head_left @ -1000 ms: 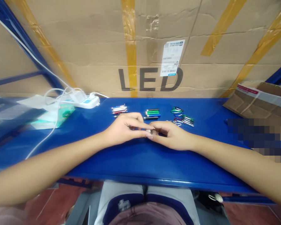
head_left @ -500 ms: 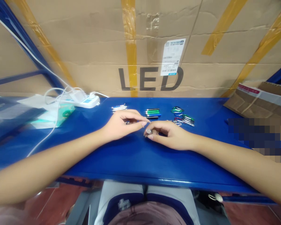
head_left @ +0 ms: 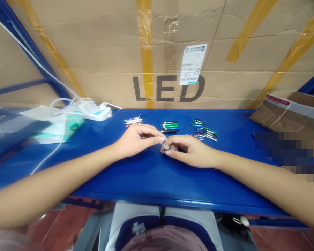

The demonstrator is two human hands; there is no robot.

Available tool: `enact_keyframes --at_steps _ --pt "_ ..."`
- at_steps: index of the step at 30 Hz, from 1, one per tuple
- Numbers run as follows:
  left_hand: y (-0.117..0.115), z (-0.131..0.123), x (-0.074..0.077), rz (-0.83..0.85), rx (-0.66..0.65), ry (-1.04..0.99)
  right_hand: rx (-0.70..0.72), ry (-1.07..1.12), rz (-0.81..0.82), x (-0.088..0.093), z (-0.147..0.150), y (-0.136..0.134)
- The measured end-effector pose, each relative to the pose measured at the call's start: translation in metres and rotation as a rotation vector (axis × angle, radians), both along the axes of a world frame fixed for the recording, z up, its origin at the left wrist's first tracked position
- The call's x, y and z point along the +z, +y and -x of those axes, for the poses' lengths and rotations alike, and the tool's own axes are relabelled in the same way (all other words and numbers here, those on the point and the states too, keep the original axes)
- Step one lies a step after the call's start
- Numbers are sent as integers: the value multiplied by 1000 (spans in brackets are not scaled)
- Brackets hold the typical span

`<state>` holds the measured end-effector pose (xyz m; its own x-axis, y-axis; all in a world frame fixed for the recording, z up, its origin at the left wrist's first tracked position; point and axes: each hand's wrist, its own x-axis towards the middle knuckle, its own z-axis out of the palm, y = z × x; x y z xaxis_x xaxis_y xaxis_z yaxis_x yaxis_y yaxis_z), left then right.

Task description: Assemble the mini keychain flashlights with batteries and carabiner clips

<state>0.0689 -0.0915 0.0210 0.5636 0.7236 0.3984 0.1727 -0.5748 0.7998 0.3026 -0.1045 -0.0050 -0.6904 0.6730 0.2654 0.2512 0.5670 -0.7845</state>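
My right hand (head_left: 189,150) is closed around a small silver metal cylinder (head_left: 166,147), whose round end shows between thumb and fingers. Just left of it, my left hand (head_left: 138,139) has thumb and fingertips pinched together, almost touching the cylinder; whatever they hold is too small to make out. Behind the hands lies a row of slim green, blue and black tubes (head_left: 170,124) with silver ends. Thin pen-like pieces (head_left: 133,120) in white, blue and red lie to the left, partly behind my left hand. Green, blue and red carabiners (head_left: 209,134) are heaped to the right.
The blue table (head_left: 157,181) runs up to a large cardboard box (head_left: 107,52) marked LED. At the left are a white power strip (head_left: 101,112) with cables and a green-and-white tissue pack (head_left: 73,127). A smaller open carton (head_left: 282,111) stands at the right.
My left hand has shifted very slightly right and down, bringing its fingertips closer to the silver cylinder. The right hand keeps its place and grip.
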Motion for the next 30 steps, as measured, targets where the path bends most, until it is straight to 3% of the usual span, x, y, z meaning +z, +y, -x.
enact_keyframes --at_steps 10,17,23,30 --pt "1 -2 -4 61 -77 14 15 -3 -2 1 0 1" --pt "2 -1 -3 60 136 -9 -1 15 19 2 0 -2" --pt "3 -4 -8 22 -26 -44 -1 115 -205 1 0 2" --pt "3 -4 -9 -52 -141 5 -35 112 -44 4 2 -1"
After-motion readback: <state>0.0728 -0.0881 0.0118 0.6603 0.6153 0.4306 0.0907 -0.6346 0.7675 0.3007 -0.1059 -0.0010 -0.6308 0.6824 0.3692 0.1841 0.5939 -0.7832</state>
